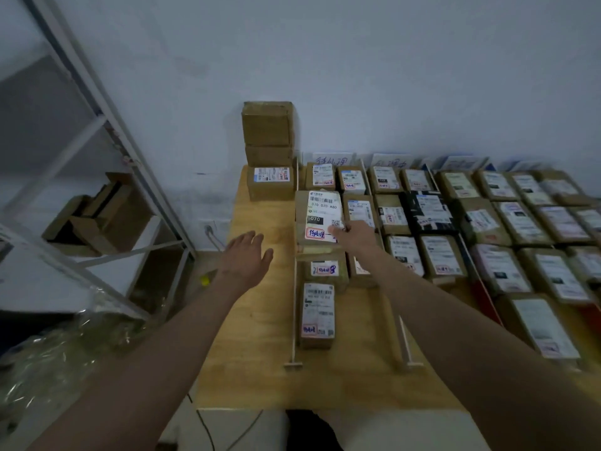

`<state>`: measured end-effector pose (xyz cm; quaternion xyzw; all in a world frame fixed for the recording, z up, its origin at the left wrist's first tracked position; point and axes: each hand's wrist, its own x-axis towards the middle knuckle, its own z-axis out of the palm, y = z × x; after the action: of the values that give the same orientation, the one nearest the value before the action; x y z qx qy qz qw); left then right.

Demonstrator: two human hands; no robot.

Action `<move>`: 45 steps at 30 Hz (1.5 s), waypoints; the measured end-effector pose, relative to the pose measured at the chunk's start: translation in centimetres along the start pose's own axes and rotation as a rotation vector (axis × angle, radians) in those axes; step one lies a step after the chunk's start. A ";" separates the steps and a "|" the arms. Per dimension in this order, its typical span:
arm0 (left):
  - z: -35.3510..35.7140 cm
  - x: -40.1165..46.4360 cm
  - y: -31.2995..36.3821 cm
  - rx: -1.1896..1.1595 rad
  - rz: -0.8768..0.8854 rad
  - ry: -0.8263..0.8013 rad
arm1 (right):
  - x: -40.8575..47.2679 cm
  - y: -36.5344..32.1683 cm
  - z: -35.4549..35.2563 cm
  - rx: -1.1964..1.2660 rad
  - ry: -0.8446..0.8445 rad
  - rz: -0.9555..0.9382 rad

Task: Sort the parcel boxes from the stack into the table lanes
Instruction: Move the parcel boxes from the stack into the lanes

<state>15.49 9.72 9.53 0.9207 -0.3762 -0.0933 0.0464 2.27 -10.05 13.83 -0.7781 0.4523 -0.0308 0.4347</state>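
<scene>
Parcel box point(320, 218) in leftmost lane, atop other boxes, label reads "070 070 A80"; right hand point(353, 234) grips its near right corner. Left hand point(245, 255) spread, hovering over bare bench point(260, 320) strip left of lane divider point(295, 304). Stack point(268, 151) at bench's far left corner

Two bare forearms, no sleeves, left hand point(245, 255), right hand point(353, 236)

Dim, soft, wide-angle edge warping
</scene>
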 end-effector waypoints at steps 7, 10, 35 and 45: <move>2.8 -5.3 3.9 0.035 0.078 -0.039 | -6.5 7.2 -2.9 0.028 0.085 0.087; 4.1 -6.1 5.6 0.036 0.107 -0.061 | -8.4 10.0 -3.8 0.069 0.083 0.120; 10.0 -6.0 6.8 0.080 0.051 -0.072 | -5.0 22.0 3.8 -0.076 -0.141 0.322; 5.7 -4.3 7.1 0.161 0.011 0.004 | -3.2 17.4 -0.9 -0.302 0.043 -0.019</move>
<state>6.43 7.56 5.63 0.9195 -0.3876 -0.0605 -0.0263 -11.79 -12.03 3.24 -0.8380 0.4539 0.0168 0.3025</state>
